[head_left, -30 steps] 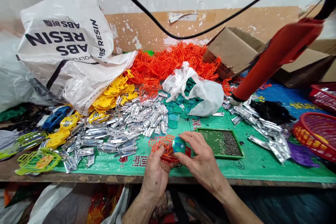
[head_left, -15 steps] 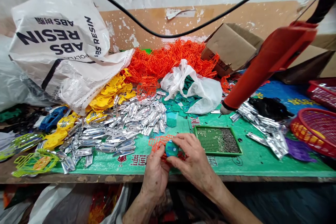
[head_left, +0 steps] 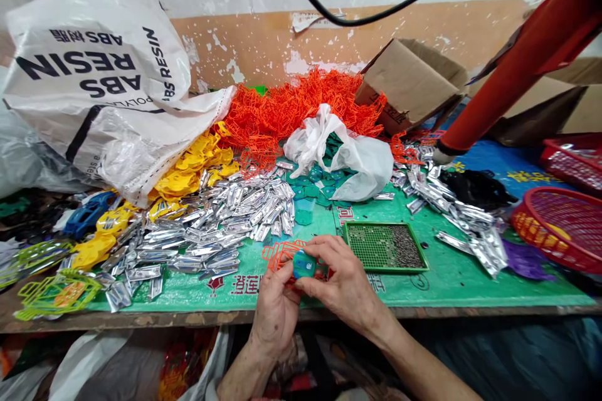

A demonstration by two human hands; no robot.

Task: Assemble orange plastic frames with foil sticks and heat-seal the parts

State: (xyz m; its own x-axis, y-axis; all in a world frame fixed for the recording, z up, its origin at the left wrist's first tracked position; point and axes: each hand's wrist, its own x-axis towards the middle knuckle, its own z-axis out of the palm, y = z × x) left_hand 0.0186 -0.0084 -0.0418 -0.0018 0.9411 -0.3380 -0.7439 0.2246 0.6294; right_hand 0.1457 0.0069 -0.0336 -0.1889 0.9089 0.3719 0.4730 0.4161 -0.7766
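Observation:
Near the table's front edge, my left hand is closed on an orange plastic lattice frame, whose open bars stick out beyond the fingers. My right hand pinches a translucent teal plastic piece against that frame, between thumb and fingers. The left thumb touches the teal piece too. The frame's lower part is hidden by both hands. Just right of the right hand lies a green grid tray with small dark screws heaped at its right end.
A red electric screwdriver hangs at upper right. Shiny silver pieces pile up on the left, beside yellow parts. Behind lie orange frames, a white plastic bag and a cardboard box. Red baskets stand right.
The hanging screwdriver has swung right and away from the tray, its cable shifting with it. Both hands keep the same hold; the whole view has shifted slightly.

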